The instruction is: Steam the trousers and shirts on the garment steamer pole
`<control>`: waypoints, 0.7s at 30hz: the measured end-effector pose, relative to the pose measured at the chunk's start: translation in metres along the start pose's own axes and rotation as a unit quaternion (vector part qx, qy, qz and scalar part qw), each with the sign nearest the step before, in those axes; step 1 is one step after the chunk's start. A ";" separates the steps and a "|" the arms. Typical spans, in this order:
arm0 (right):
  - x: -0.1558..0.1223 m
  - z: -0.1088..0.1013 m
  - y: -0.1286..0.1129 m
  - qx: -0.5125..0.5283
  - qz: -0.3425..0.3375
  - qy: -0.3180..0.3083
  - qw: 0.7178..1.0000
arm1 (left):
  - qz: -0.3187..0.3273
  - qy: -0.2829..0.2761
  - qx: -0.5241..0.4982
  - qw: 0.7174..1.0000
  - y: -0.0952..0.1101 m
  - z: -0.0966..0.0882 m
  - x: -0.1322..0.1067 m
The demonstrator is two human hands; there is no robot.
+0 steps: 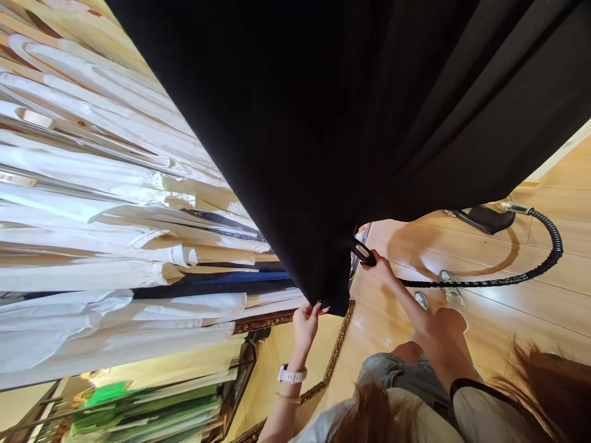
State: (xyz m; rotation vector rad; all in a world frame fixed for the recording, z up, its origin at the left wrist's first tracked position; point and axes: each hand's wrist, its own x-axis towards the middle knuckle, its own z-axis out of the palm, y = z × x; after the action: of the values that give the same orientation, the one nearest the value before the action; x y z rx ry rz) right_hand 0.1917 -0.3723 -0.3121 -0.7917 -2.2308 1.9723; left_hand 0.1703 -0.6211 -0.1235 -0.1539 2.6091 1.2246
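A large black garment (286,123) hangs in front of me and fills the top middle of the view. My left hand (307,325), with a white watch on its wrist, pinches the garment's lower corner. My right hand (379,269) grips the black handle of a garment steamer (364,252). The steamer's head is out of sight behind the cloth. From the handle a black ribbed hose (480,283) runs right and curls up to a dark base (487,218) on the floor, partly covered by the garment.
Racks of white and pale clothes (115,203) line the left side. Green garments (152,400) hang below them, seemingly in or beside an ornate framed mirror (340,344). Wooden floor (530,314) spreads to the right, with my shoes (449,284) close to the hose.
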 end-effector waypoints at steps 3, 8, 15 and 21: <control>0.004 0.001 0.007 -0.025 0.018 -0.025 0.999 | 0.005 -0.004 0.009 1.000 0.003 -0.006 0.008; 0.001 0.002 0.025 -0.070 0.057 -0.039 0.995 | 0.024 -0.005 0.014 1.000 0.011 -0.017 0.039; -0.054 -0.024 0.049 -0.083 0.116 0.047 0.989 | 0.064 -0.021 -0.035 0.997 0.031 0.009 0.105; -0.103 -0.070 0.057 -0.059 0.142 0.165 0.974 | 0.078 -0.050 -0.109 0.990 0.038 0.067 0.136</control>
State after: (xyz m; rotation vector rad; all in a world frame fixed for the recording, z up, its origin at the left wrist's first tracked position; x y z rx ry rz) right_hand 0.3265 -0.3480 -0.3236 -1.4094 -2.1445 1.6599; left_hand 0.0446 -0.5436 -0.1738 0.0724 2.4358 1.5298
